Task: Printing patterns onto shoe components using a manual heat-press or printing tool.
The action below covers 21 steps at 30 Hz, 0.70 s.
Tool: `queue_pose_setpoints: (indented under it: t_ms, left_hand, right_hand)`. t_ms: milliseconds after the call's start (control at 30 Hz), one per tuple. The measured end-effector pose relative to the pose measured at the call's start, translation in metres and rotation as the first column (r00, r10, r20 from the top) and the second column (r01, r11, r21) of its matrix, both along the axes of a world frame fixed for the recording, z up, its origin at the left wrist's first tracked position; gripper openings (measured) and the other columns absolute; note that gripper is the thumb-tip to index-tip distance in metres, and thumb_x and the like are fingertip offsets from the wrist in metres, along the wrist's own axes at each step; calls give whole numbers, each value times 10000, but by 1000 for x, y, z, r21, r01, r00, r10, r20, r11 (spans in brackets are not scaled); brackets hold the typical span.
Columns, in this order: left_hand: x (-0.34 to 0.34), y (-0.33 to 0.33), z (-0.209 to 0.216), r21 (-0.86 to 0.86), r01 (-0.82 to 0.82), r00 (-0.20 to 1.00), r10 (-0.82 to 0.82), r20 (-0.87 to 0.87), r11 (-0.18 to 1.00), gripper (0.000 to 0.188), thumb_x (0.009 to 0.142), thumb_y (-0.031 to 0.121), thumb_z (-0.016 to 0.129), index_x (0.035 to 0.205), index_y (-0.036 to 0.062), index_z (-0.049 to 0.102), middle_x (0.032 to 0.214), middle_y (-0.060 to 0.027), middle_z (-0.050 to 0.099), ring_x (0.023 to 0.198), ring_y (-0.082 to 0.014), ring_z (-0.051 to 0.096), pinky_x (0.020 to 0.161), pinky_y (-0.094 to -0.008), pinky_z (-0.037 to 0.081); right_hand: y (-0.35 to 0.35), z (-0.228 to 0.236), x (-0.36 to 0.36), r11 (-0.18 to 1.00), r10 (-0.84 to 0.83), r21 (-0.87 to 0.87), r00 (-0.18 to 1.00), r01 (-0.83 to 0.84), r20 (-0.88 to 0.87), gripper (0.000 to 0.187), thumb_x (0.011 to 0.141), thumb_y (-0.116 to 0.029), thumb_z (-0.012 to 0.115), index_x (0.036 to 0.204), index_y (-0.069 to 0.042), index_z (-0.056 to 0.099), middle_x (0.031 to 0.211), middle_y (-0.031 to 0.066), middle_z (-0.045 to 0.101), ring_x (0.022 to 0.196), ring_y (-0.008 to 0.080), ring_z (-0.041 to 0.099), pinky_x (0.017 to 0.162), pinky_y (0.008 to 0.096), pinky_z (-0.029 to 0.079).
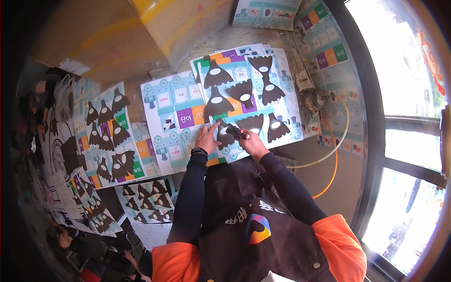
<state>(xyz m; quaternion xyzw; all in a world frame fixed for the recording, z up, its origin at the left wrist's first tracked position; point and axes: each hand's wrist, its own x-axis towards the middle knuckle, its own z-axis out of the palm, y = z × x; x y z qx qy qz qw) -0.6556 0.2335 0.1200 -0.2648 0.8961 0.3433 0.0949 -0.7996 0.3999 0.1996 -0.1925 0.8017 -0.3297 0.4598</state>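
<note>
The right hand [254, 144] is gripping a slim black tool with a pinkish-red end [236, 132], its fingers curling closely around that end. The tool's long axis is running slantwise, the black end pointing leftward and away from the person. It is sitting just inside the near edge of a stack of white and pale-blue printed paper sheets [291, 101], over a dark brown, flat, fishtail-shaped piece with a white oval [225, 139]. Hand and tool are partly covering that piece, its narrow end pointing toward the stack's far edge.

The left hand [206, 137] is lying spread open at the piece's left side, grasping nothing; whether its fingertips are touching the piece or only the paper, I cannot tell. A black wristwatch [199, 151] is circling that wrist.

More dark brown fishtail cutouts [218, 101] are lying across the stack up to its far edge, pointing various ways. The stack is resting on a stained brown counter [135, 104], whose left end is carrying another group of similar cutouts [106, 109]. Beyond the counter's right edge, a pale yellow hose [346, 123] and an orange hose [334, 162] are curving downward.
</note>
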Motion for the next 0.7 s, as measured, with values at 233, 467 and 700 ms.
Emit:
queue_pose_setpoints:
  t_ms: [233, 467, 700]
  left_hand:
    - [-1, 0, 4, 6, 0, 1000, 0, -3, 1000, 931, 680, 183, 856, 1467, 298, 372, 1106, -138, 455, 1136, -355, 480, 1010, -420, 411]
    - [1, 0, 4, -9, -5, 1000, 5, 0, 1000, 932, 682, 188, 855, 1469, 302, 369, 1103, -139, 457, 1132, -357, 485, 1004, -424, 416]
    - [-4, 8, 4, -56, 0, 1000, -2, -25, 998, 883, 687, 183, 842, 1451, 251, 405, 1116, -148, 481, 1102, -360, 504, 976, -433, 431]
  right_hand:
    - [15, -4, -4, 999, -26, 34, 997, 29, -71, 367, 817, -178, 610, 1146, -13, 618, 983, 281, 658, 981, 448, 617, 838, 465, 489]
    - [12, 3, 6, 998, 37, 48, 999, -38, 12, 392, 804, -163, 587, 1163, -12, 629, 935, 266, 673, 913, 404, 657, 823, 415, 509]
    - [30, 14, -8, 998, -68, 15, 993, 67, 101, 362, 802, -163, 634, 1127, -5, 634, 800, 205, 674, 720, 297, 678, 666, 385, 525]
